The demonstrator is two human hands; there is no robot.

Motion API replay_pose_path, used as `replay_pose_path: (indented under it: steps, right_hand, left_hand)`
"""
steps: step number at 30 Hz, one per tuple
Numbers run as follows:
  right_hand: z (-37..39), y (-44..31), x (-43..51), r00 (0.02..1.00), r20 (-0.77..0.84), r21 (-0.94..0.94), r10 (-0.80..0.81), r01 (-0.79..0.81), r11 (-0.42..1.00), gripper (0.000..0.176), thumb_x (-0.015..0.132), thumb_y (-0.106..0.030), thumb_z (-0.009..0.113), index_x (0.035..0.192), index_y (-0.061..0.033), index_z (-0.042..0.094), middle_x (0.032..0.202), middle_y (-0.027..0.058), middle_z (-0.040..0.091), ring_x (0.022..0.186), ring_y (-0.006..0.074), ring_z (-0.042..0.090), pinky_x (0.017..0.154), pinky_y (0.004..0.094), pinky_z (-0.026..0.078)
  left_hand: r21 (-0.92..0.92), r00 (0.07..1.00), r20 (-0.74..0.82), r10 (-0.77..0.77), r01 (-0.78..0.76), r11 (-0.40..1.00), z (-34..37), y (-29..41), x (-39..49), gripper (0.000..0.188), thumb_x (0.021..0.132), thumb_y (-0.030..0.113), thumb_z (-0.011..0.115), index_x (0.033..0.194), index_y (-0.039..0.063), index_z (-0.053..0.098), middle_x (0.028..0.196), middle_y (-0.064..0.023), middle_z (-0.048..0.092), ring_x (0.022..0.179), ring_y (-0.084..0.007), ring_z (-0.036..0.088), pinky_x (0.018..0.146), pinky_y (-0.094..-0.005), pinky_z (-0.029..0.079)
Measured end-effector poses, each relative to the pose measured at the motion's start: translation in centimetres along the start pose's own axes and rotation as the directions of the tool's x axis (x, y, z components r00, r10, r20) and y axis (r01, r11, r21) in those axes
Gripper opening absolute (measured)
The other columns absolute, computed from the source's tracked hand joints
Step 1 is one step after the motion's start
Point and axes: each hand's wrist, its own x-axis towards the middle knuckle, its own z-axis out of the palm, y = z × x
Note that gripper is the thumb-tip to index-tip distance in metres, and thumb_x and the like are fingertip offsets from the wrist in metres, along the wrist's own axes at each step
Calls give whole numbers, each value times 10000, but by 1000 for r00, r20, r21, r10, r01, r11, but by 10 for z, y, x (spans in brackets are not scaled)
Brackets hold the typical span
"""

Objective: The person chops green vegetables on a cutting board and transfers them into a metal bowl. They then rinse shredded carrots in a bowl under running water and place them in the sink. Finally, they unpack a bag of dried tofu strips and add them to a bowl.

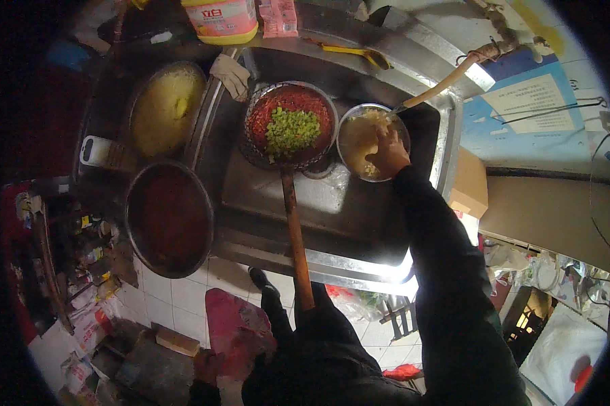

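My right hand (388,152) reaches into a round metal bowl (339,147) of cloudy liquid with pale pieces in it. Its fingers are spread, their tips at the liquid, and no held thing shows. A light-coloured hose (431,94) ends at the bowl's rim. Left of the bowl, a round mesh strainer (251,152) with a long wooden handle (295,233) carries chopped green pieces (292,129) over a chopped red mass (312,99). Low in the picture, my left hand (207,365) is dim beside a red item (239,325); whether it grips that is unclear.
The strainer and bowl are in a metal sink (264,223). To the left stand a basin of yellowish liquid (157,119), a dark basin (170,223) and a white-handled grater or slicer (99,152). A cloth (231,76) hangs on the divider. Behind are a detergent jug (221,23) and yellow-handled tool (355,52).
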Motion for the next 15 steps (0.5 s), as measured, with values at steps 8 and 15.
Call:
replay_pose_path:
  steps: [8,15]
  right_hand:
    - [24,1,-46,986,164,137,-40,17,990,597,802,-304,656,1327,-85,473,1357,240,439,1178,402,526,952,496,465]
    - [-50,11,-35,954,18,-211,-300,297,931,277,800,-288,632,960,-66,677,942,179,660,864,372,647,753,455,531]
  left_hand:
    - [-158,999,36,25,-19,987,-5,7,8,236,775,200,757,788,9,618,678,7,552,664,-97,512,601,-280,448]
    - [58,994,10,107,-107,993,-19,16,2,265,771,225,759,797,2,618,672,0,577,659,-90,513,587,-286,449]
